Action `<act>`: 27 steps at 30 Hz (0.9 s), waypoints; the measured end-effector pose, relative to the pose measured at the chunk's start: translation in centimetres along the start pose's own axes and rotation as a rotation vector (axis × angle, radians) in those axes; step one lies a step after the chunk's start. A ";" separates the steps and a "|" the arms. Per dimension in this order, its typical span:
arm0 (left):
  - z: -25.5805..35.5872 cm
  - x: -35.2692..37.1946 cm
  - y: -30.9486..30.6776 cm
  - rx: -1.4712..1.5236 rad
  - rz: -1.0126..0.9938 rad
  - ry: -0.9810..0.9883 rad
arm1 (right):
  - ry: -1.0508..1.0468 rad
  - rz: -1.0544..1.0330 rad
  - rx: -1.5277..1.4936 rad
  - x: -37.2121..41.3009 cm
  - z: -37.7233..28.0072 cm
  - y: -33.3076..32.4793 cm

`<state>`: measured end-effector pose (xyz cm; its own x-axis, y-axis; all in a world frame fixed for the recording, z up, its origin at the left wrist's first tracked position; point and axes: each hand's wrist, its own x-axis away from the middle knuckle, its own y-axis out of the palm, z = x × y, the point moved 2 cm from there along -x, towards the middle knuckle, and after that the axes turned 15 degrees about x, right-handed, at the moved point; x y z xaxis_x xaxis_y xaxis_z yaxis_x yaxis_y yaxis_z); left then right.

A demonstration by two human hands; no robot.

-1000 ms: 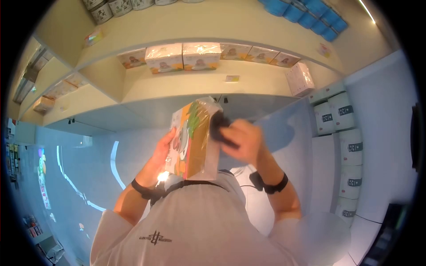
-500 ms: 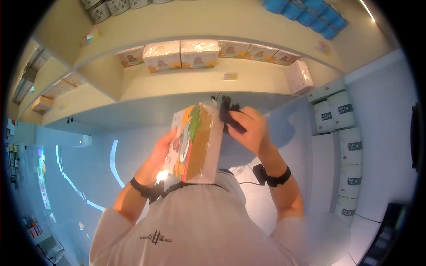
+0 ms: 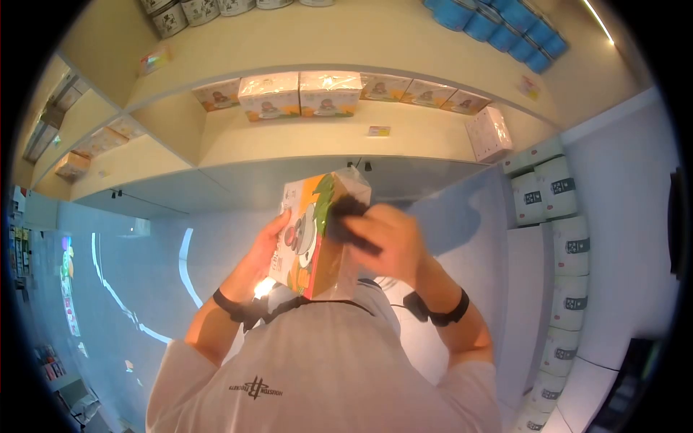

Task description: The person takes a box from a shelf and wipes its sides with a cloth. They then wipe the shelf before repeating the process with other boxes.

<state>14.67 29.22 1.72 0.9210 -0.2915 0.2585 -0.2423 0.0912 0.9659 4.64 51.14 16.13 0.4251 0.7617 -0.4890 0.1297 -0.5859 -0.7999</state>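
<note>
A printed box in clear plastic wrap (image 3: 294, 238), with orange, green and white artwork, is held upright in front of my shirt. My left hand (image 3: 267, 247) is closed on its left side, the thumb showing along the edge. Bunched in my right hand (image 3: 395, 242) is a dark cloth (image 3: 348, 213), blurred by motion. That cloth lies over the brown side face of the box, seemingly against it. Part of the box is covered by the cloth and my right fingers.
Ahead, a cream shelf (image 3: 289, 141) bears several wrapped boxes (image 3: 330, 94) and a pale pink box (image 3: 489, 135). Blue cans (image 3: 498, 32) and white-labelled tins (image 3: 198, 9) stand on the level above. Stacked white packages (image 3: 570, 238) line the right. Grey cabinet doors (image 3: 253, 177) run below the shelf.
My right hand has moved left and slightly down, bringing the cloth from beside the box onto its side face. The box has turned a little, showing more of its illustrated front.
</note>
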 end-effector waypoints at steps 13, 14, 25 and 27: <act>1.0 -0.1 1.2 -0.050 -0.007 -0.029 | 0.175 0.089 0.024 -0.4 2.1 0.1; 0.9 0.3 0.9 -0.062 0.014 -0.005 | 0.181 0.095 0.010 -0.1 2.1 0.4; 1.4 0.6 4.6 -0.291 0.012 0.067 | 0.347 0.165 -0.009 0.5 3.7 -0.8; 1.1 0.6 5.9 -0.380 0.023 0.144 | 0.353 0.226 0.038 0.7 3.1 -2.4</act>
<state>13.45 28.50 7.58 0.9564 -0.1516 0.2498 -0.1584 0.4493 0.8792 1.81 53.91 16.62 0.7208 0.4696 -0.5099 -0.0328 -0.7117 -0.7017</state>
